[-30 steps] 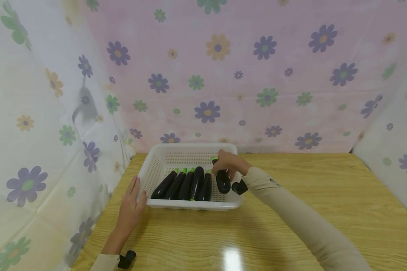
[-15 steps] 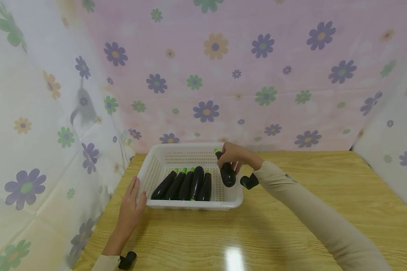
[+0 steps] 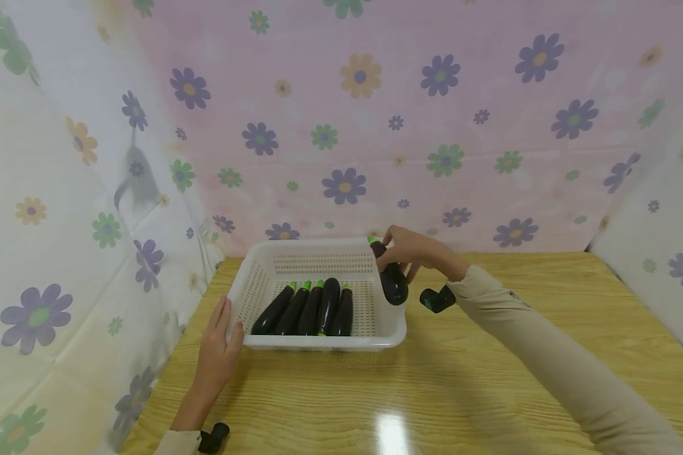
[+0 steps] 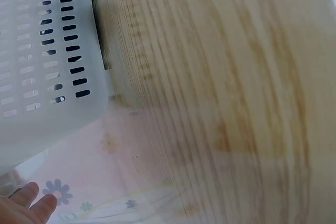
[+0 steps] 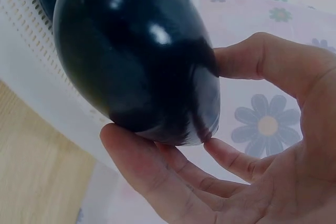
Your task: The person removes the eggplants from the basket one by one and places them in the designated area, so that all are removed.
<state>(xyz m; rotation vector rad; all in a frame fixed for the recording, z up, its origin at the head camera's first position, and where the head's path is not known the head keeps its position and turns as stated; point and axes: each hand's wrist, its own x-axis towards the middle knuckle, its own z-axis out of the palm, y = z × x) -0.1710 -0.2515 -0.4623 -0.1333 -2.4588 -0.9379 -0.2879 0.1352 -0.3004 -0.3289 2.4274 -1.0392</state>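
Observation:
My right hand grips a dark, glossy eggplant with a green stem end, held up at the right rim of a white plastic basket. In the right wrist view, thumb and fingers pinch the eggplant from opposite sides. Several more eggplants lie side by side in the basket, toward its front left. At the basket's left wall rests my left hand, fingers fairly straight along the outside. Only the fingertips of the left hand show in the left wrist view, below the slotted basket wall.
The basket stands on a wood-grain table that extends to the right and front. A flower-printed cloth hangs behind the table, and a white one closes off the left side.
My right hand has lifted the eggplant up and to the right, from inside the basket to its right rim. The left hand and the other eggplants have stayed in place.

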